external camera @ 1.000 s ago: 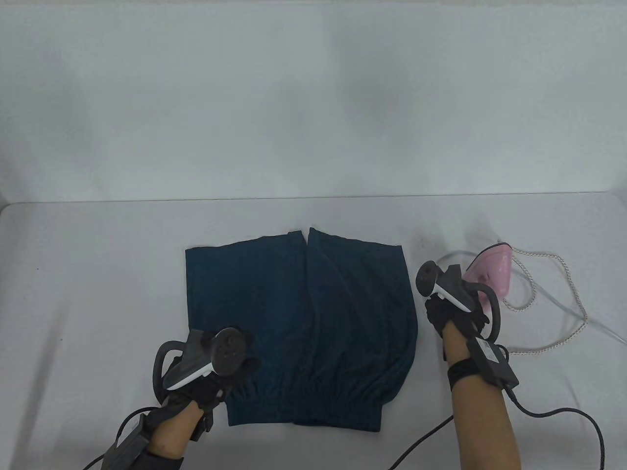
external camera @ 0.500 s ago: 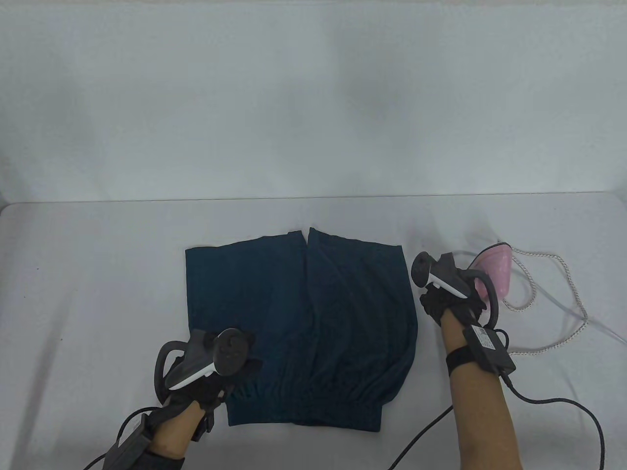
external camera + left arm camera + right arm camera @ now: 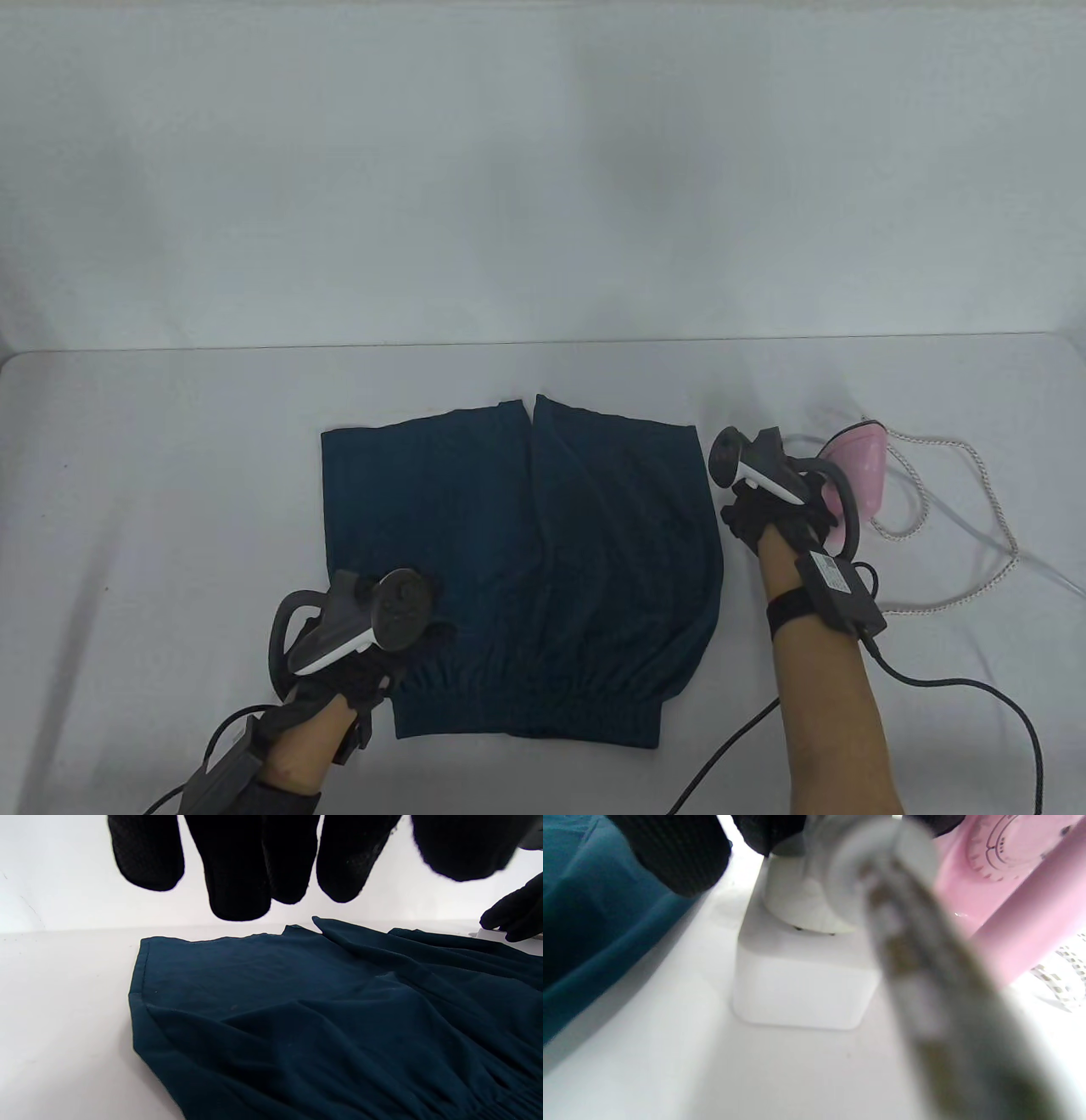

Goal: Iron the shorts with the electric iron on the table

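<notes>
The surface [image 3: 170,475] lies bare along its far edge. Dark shorts [image 3: 517,577] lie mid-front, wrinkled. The left hand [image 3: 365,654] rests on their waistband corner, fingers [image 3: 237,878] loose. The pink iron [image 3: 857,475], half hidden, stands right; right hand [image 3: 776,518] touches it, grasp unclear

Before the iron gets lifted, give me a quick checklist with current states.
1. Shorts laid out on the table: ok, though creased.
2. Left hand at the waistband corner: ok; contact with the cloth: cannot tell.
3. Right hand at the pink iron: ok.
4. Firm grip on the handle: cannot tell.
5. Braided cord off the shorts: ok.
6. Iron heated: cannot tell.
</notes>
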